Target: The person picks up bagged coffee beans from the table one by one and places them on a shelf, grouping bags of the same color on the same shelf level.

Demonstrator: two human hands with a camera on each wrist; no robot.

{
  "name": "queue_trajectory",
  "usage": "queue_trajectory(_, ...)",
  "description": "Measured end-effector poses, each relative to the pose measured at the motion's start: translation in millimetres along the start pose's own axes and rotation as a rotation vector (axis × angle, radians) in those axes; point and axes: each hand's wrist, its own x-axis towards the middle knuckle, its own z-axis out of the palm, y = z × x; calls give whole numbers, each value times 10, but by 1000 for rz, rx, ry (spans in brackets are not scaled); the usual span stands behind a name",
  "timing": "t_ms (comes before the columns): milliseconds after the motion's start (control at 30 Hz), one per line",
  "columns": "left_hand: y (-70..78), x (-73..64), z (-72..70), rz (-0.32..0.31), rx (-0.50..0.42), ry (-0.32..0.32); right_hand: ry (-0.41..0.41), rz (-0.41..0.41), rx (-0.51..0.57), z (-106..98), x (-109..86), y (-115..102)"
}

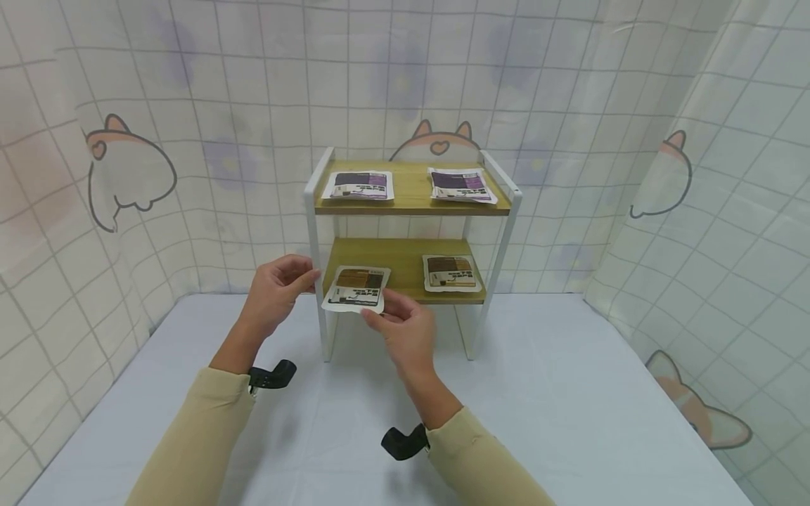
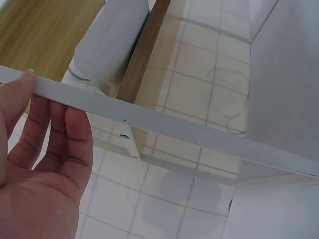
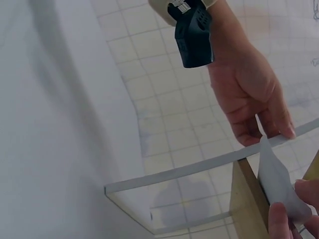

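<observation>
In the head view, my right hand (image 1: 408, 334) pinches the near right corner of a white pouch with a brown label (image 1: 356, 287). The pouch tilts over the front left edge of the lower shelf board (image 1: 401, 253). My left hand (image 1: 273, 292) holds the left front post of the white-framed rack, thumb on one side and fingers on the other, as the left wrist view shows on the white post (image 2: 164, 119). From the right wrist view, the pouch's plain back (image 3: 276, 179) is seen between both hands, with only the right fingertips (image 3: 279, 221) visible.
Another brown-labelled pouch (image 1: 451, 273) lies on the lower board's right side. On the upper board (image 1: 411, 183) rest purple-labelled pouches at left (image 1: 359, 185) and right (image 1: 462, 185). The rack stands on a white-covered table (image 1: 569, 393), with a gridded curtain (image 1: 253, 91) behind and at the sides.
</observation>
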Motion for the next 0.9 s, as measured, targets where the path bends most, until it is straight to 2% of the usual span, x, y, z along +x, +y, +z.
queue_trajectory(467, -1, 5, 1, 12, -11, 2, -11, -18, -36, 18, -41, 14)
queue_trajectory(700, -5, 7, -4, 14, -25, -5, 3, 7, -24, 29, 18, 42)
queue_trajectory(900, 3, 1, -11, 14, -32, -14, -10, 28, -89, 13, 93, 20)
